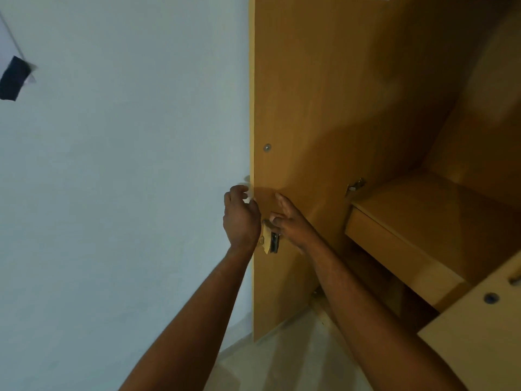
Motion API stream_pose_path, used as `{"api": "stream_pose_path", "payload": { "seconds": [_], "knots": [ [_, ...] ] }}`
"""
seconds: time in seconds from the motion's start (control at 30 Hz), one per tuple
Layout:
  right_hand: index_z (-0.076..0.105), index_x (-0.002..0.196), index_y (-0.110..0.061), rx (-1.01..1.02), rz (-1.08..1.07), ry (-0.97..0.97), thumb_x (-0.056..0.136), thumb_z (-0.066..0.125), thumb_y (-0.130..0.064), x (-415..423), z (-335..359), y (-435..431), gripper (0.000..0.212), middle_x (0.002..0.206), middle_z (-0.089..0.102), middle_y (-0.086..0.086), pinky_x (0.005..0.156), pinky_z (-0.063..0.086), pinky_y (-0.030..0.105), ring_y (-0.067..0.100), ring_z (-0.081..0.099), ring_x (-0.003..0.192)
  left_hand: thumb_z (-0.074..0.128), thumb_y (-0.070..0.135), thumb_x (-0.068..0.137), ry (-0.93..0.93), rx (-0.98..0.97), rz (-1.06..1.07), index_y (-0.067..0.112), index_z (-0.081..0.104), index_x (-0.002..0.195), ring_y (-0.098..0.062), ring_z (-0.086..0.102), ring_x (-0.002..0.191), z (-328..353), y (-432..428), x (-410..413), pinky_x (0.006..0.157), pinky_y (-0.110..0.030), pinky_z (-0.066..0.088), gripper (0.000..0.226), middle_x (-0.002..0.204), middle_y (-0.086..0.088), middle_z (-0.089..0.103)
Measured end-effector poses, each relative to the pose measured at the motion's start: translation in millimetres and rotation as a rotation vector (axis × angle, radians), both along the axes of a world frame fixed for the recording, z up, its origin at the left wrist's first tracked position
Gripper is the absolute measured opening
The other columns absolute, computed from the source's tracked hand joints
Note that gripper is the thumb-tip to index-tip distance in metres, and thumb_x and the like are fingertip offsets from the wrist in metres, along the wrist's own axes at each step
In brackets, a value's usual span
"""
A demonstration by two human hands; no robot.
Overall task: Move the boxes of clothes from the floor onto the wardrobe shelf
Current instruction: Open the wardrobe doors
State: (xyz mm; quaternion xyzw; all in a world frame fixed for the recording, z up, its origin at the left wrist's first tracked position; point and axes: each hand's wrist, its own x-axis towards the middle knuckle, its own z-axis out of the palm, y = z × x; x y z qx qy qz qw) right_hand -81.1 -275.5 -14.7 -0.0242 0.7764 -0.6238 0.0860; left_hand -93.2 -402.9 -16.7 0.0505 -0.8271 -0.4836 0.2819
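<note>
Wood-grain laminate fills the right half of the frame: an open wardrobe door [304,108] stands edge-on at centre, with the pale wall [127,165] to its left. The left hand [241,218] sits at the door's outer edge just below mid-frame, its fingers curled round that edge and onto something pale there. The right hand [290,218] lies against the door's inner face, one finger stretched flat up the panel and the others bent down at the metal lock [272,241]. Whether they pinch the lock or only touch it cannot be told.

Right of centre, the shelf [423,221] juts out bare and level, with a hinge [355,186] at its back corner. A second door [479,334] cuts across the lower right. A strip of floor [282,356] shows at bottom centre, and none of the boxes of clothes lie on the part in view; they are out of frame.

This looks like opening or securing the wardrobe, so no box has been lifted yet. Boxes filled with clothes are probably moderate in weight with soft, shifting contents, and the walls may flex if they are card. The safer hold would be both hands low on opposite sides or under the base, keeping each box level as it rises to the shelf.
</note>
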Motion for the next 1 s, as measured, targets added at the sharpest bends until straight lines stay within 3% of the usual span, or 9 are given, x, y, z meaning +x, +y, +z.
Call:
{"api": "stream_pose_path", "payload": {
  "seconds": [0.07, 0.17, 0.27, 0.37, 0.53, 0.7, 0.83, 0.93, 1.0],
  "knots": [
    [0.026, 0.152, -0.031, -0.052, -0.04, 0.004, 0.099, 0.05, -0.015, 7.3, 2.1, 9.2, 0.061, 0.154, 0.035, -0.006, 0.106, 0.048, 0.043, 0.016, 0.048, 0.131, 0.055, 0.015, 0.093, 0.083, 0.005, -0.035, 0.015, 0.052, 0.113, -0.012, 0.059, 0.086, -1.9, 10.8, 6.4, 0.07, -0.03, 0.052, 0.021, 0.108, -0.001, 0.057],
    [0.04, 0.142, -0.023, -0.117, -0.136, 0.005, 0.099, 0.05, -0.009, 20.9, -1.2, 30.6, 0.046, 0.138, 0.051, -0.007, 0.093, 0.054, 0.035, 0.01, 0.057, 0.115, 0.056, 0.013, 0.092, 0.135, 0.014, -0.265, 0.016, 0.056, 0.107, -0.008, 0.059, 0.083, -5.4, 32.3, 9.5, 0.069, -0.026, 0.051, 0.015, 0.101, 0.004, 0.06],
    [0.048, 0.139, -0.018, -0.154, -0.323, 0.0, 0.097, 0.058, -0.014, 40.8, -8.6, 64.5, 0.043, 0.123, 0.063, -0.002, 0.088, 0.053, 0.033, 0.016, 0.061, 0.113, 0.054, 0.02, 0.094, 0.065, 0.046, -0.53, 0.017, 0.059, 0.105, -0.01, 0.064, 0.082, -11.9, 67.1, 5.7, 0.07, -0.034, 0.056, 0.013, 0.096, 0.004, 0.066],
    [0.061, 0.12, -0.016, -0.184, -0.475, 0.003, 0.096, 0.056, -0.008, 67.5, -16.9, 105.5, 0.025, 0.11, 0.069, 0.004, 0.082, 0.053, 0.03, 0.019, 0.066, 0.103, 0.052, 0.033, 0.093, -0.041, 0.049, -0.708, 0.022, 0.061, 0.101, -0.015, 0.068, 0.082, -17.9, 111.3, 3.9, 0.071, -0.044, 0.059, 0.016, 0.09, 0.005, 0.068],
    [0.067, 0.103, -0.014, -0.171, -0.725, 0.004, 0.093, 0.059, -0.005, 115.8, -31.6, 189.4, 0.016, 0.103, 0.071, 0.007, 0.084, 0.055, 0.032, 0.022, 0.067, 0.1, 0.055, 0.026, 0.093, -0.184, 0.01, -0.984, 0.022, 0.063, 0.097, -0.019, 0.069, 0.087, -21.8, 204.2, 7.7, 0.079, -0.047, 0.056, 0.01, 0.091, 0.006, 0.069],
    [0.065, 0.09, -0.022, -0.013, -1.082, 0.064, 0.093, 0.059, -0.006, 164.4, -47.4, 272.0, 0.017, 0.093, 0.068, 0.003, 0.082, 0.056, 0.042, 0.027, 0.066, 0.092, 0.057, 0.055, 0.082, -0.37, 0.036, -1.209, 0.027, 0.058, 0.116, -0.026, 0.067, 0.1, -20.3, 315.2, 22.8, 0.087, -0.054, 0.055, 0.044, 0.107, -0.006, 0.07],
    [0.06, 0.114, -0.015, 0.264, -1.281, 0.17, 0.088, 0.063, -0.002, 188.4, -50.4, 329.8, 0.03, 0.117, 0.06, 0.004, 0.08, 0.05, 0.035, 0.023, 0.063, 0.099, 0.056, 0.041, 0.096, -0.488, 0.032, -1.413, 0.026, 0.049, 0.137, -0.026, 0.053, 0.126, -2.1, 388.7, 44.8, 0.1, -0.051, 0.047, 0.045, 0.139, -0.007, 0.054],
    [0.042, 0.144, -0.012, 0.305, -1.195, 0.12, 0.09, 0.061, -0.003, 189.6, -47.8, 363.6, 0.058, 0.141, 0.043, 0.005, 0.091, 0.051, 0.042, 0.02, 0.056, 0.115, 0.051, 0.052, 0.095, -0.595, 0.101, -1.459, 0.029, 0.039, 0.147, -0.021, 0.04, 0.138, 12.2, 424.8, 59.8, 0.109, -0.041, 0.039, 0.058, 0.152, 0.0, 0.04],
    [0.033, 0.151, -0.015, 0.352, -1.058, 0.091, 0.09, 0.06, -0.005, 185.4, -49.6, 375.9, 0.067, 0.15, 0.039, 0.005, 0.102, 0.047, 0.042, 0.024, 0.049, 0.13, 0.043, 0.061, 0.094, -0.627, 0.13, -1.471, 0.031, 0.037, 0.148, -0.019, 0.037, 0.139, 14.8, 439.4, 67.5, 0.11, -0.038, 0.034, 0.062, 0.154, 0.004, 0.039]
  ]
}}
